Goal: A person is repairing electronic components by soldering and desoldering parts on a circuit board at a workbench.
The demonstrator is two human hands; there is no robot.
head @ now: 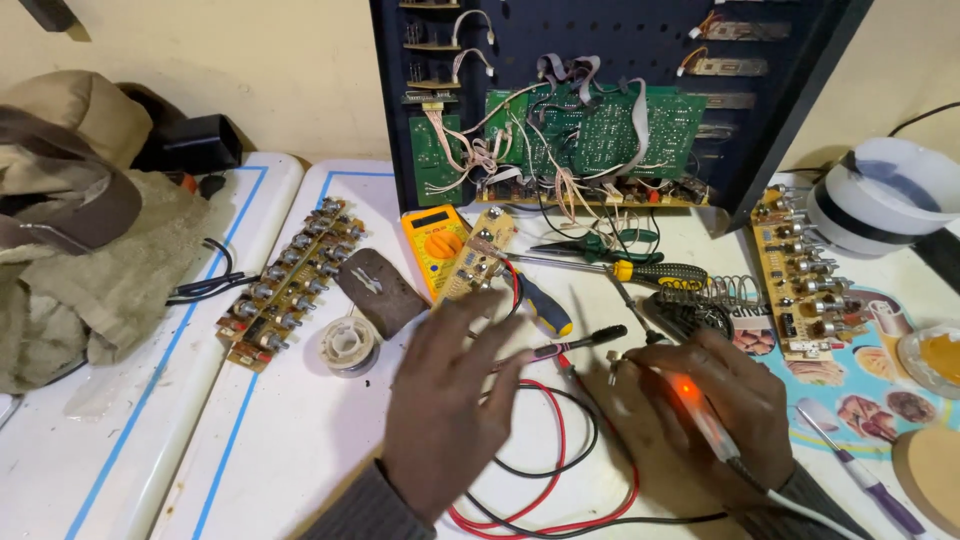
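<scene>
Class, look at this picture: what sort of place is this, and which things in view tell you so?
Most likely an electronics repair bench. An opened case stands at the back with green circuit boards and loose wiring, a yellow multimeter lies on the white table, and the right hand holds a soldering iron with a glowing light.

I see a yellow multimeter (437, 243) up and left of the grip, a solder spool (348, 345) further left, and a long knob board (290, 285) beyond it. A screwdriver (640, 271) lies just above. A second knob board (803, 275) sits right, a white tape roll (885, 195) past it. Green boards (590, 125) stand behind.
</scene>
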